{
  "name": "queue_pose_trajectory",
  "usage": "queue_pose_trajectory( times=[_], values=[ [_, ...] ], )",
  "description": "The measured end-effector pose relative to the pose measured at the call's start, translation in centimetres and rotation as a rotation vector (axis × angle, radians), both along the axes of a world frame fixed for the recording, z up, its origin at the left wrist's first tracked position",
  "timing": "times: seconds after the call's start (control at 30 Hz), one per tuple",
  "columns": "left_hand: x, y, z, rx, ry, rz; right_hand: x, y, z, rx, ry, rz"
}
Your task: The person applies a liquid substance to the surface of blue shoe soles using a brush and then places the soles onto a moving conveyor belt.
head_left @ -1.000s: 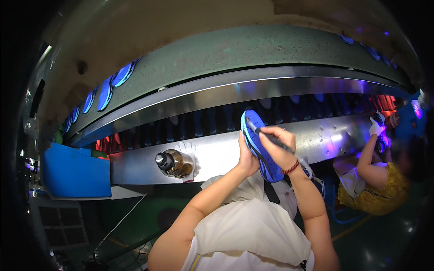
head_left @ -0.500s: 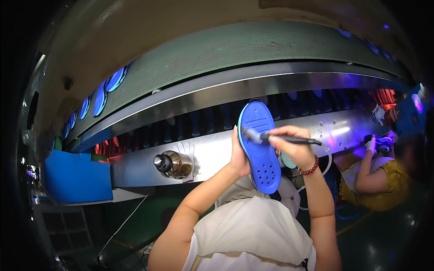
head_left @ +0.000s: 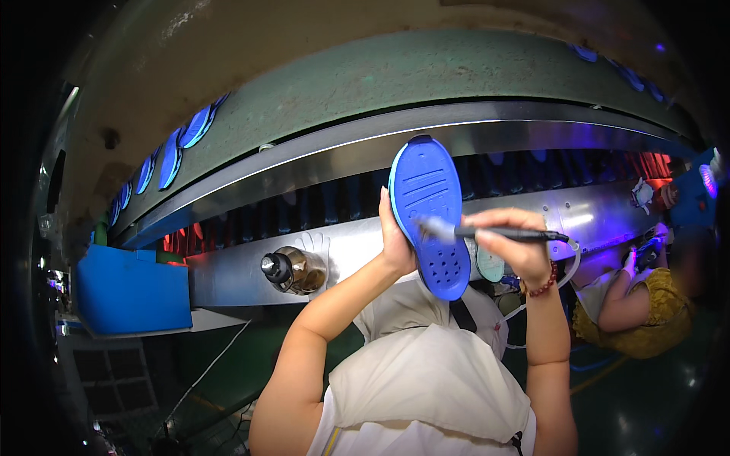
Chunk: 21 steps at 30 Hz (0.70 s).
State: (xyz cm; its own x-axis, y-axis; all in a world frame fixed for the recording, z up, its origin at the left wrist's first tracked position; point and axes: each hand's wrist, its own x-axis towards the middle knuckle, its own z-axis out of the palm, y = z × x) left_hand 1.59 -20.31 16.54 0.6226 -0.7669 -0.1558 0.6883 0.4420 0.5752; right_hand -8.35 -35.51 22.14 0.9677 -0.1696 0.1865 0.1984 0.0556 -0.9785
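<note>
A long blue shoe sole point(head_left: 427, 186) is upright in front of my body, its grooved end away from me and its end with several holes towards me. My left hand point(head_left: 395, 242) grips its left edge, fingers going behind it. My right hand point(head_left: 518, 245) is closed around the black handle of a brush point(head_left: 502, 232), which has a thin pale tube running from its rear end. The blurred whitish bristles lie over the sole's middle; whether they touch it I cannot tell.
Beyond the metal bench point(head_left: 365, 245) runs a green conveyor belt point(head_left: 365, 83) with several blue soles point(head_left: 171, 159) at the left. A clear bottle point(head_left: 304, 273) with a black top stands by a white glove point(head_left: 313, 245). A blue box point(head_left: 133, 292) is left; a co-worker point(head_left: 620, 300) sits right.
The sole has shifted away from me and slightly left. My right hand and the brush have moved a little right, so the bristles now lie closer to the holed end.
</note>
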Motion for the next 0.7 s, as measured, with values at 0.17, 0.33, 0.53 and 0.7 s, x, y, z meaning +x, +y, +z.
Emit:
queue_pose_trajectory(
  times=[0.17, 0.33, 0.53, 0.7],
  values=[
    [0.9, -0.7, 0.1, -0.270, -0.040, 0.000, -0.5, 0.0, 0.0, -0.344, -0.183, 0.193],
    [1.6, -1.3, 1.3, -0.308, -0.043, 0.089, -0.4, -0.6, -0.1, -0.416, -0.213, 0.022],
    [2.6, -0.6, 2.9, -0.283, -0.044, 0.167, -1.4, -1.3, -0.2, -0.249, -0.143, 0.105],
    [3.4, -0.5, 2.9, -0.303, -0.156, 0.143, -1.5, -1.7, -0.6, -0.385, -0.226, 0.291]
  ],
)
